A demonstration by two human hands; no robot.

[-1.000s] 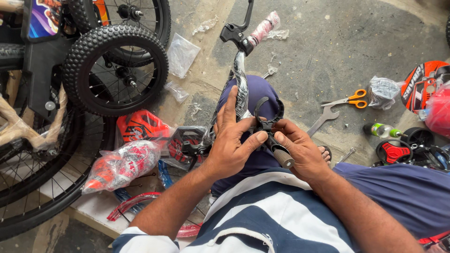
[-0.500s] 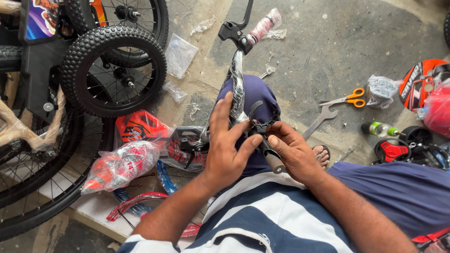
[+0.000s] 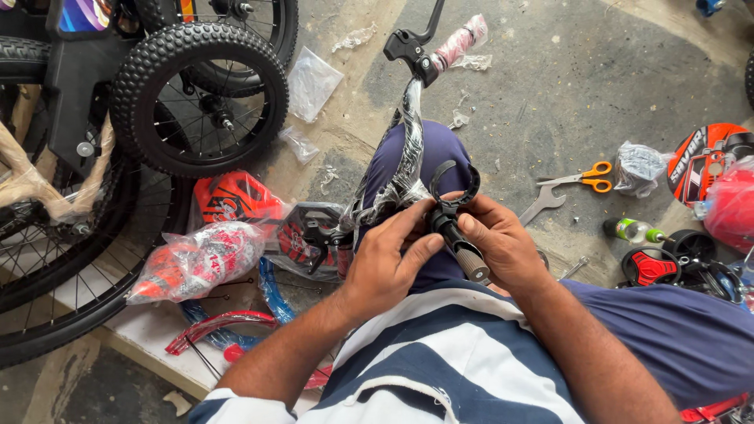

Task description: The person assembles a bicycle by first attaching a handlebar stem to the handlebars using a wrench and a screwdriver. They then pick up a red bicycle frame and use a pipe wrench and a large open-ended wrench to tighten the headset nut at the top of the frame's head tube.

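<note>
A plastic-wrapped bicycle handlebar (image 3: 407, 149) lies across my lap, with a black brake lever (image 3: 410, 43) and a pink grip (image 3: 462, 41) at its far end. My left hand (image 3: 385, 263) and my right hand (image 3: 495, 239) meet on the handlebar stem (image 3: 459, 235), a black piece with a ribbed grey end and a black clamp ring (image 3: 455, 184) above it. Fingers of my left hand press on the stem's black part. My right hand wraps around it from the right.
Small knobby bicycle wheels (image 3: 196, 94) stand at the upper left over larger spoked wheels. Wrapped red parts (image 3: 196, 259) lie beside my left arm. Orange-handled scissors (image 3: 585, 177), a wrench (image 3: 543, 206), a small green bottle (image 3: 632, 230) and red-black parts (image 3: 652, 265) lie on the concrete to the right.
My left hand's fingers have lowered from a spread, raised pose onto the stem. My hands and the stem have shifted slightly right and toward me.
</note>
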